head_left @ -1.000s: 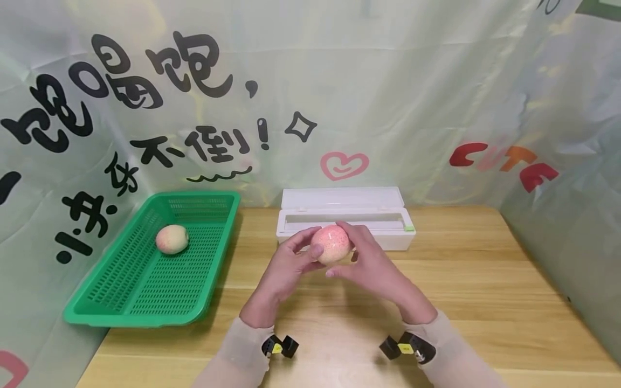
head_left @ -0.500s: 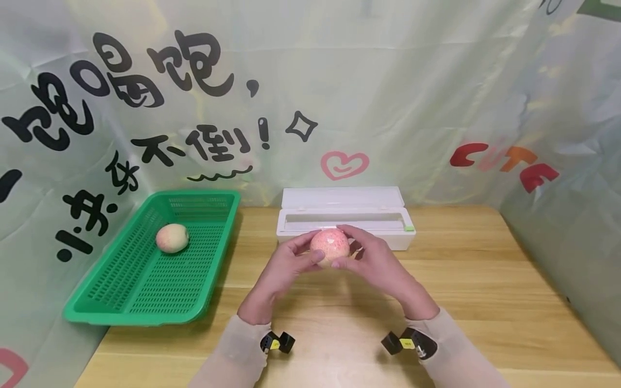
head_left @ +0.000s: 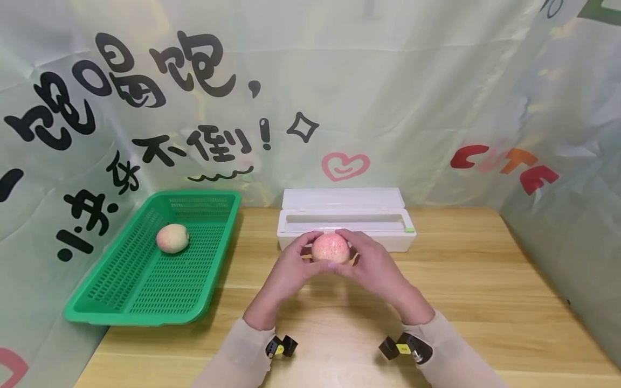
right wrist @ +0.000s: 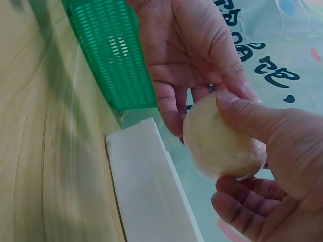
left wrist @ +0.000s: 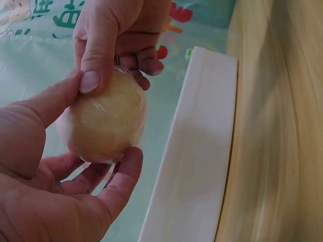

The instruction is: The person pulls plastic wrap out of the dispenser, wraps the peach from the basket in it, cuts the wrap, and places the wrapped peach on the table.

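Note:
A pink and cream peach, wrapped in clear cling film, is held up between both hands in front of the white box. My left hand grips it from the left, with its thumb across the near side. From the other side my right hand grips it too, the two thumbs meeting at its lower front. In the left wrist view the peach shows its pale underside, with shiny film creases. The right wrist view shows the peach with fingertips at its edges.
A white cling film dispenser with its lid raised stands at the back of the wooden table. To the left, a green basket holds another peach. A printed cloth hangs behind and at both sides.
The right thumb has come in from below onto the peach and now meets the left thumb. Both hands have shifted their hold, and the peach has turned slightly. Basket and dispenser stay put.

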Action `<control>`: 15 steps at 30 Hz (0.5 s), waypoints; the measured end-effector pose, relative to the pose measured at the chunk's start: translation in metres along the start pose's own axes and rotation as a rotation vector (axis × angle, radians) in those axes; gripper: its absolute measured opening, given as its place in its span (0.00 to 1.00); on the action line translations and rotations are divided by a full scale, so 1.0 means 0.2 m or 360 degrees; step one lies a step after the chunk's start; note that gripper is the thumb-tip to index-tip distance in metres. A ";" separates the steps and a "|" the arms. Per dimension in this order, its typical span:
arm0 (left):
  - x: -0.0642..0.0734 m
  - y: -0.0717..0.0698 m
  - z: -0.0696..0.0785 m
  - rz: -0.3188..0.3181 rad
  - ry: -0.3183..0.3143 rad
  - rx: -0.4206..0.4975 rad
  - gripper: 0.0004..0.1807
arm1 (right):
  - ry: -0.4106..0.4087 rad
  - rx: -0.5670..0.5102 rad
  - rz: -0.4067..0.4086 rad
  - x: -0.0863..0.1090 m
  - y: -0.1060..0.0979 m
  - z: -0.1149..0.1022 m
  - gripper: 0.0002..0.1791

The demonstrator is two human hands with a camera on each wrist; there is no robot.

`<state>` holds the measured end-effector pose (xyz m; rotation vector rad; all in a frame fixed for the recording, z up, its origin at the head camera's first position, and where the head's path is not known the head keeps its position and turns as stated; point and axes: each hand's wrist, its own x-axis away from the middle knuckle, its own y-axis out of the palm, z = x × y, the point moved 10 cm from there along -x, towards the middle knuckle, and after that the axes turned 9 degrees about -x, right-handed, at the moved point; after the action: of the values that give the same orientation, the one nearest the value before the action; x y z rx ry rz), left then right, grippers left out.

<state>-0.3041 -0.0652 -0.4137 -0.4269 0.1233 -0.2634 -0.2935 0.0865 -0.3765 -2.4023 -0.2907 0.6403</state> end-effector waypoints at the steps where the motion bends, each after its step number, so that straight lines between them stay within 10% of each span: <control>1: 0.00 0.00 0.00 0.0011 0.0002 -0.0016 0.38 | -0.0013 -0.0015 -0.0013 0.00 0.00 0.00 0.43; 11: 0.05 0.00 0.02 0.0123 -0.0007 -0.0353 0.42 | 0.0008 -0.0096 -0.0169 0.03 0.04 0.02 0.43; 15: 0.08 -0.12 -0.09 0.0251 -0.0103 -0.0629 0.42 | 0.0089 -0.0075 -0.0146 0.06 0.01 0.07 0.44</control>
<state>-0.2980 -0.0975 -0.4207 -0.8136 0.1453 -0.0673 -0.2909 0.0953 -0.3919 -2.4318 -0.3937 0.5290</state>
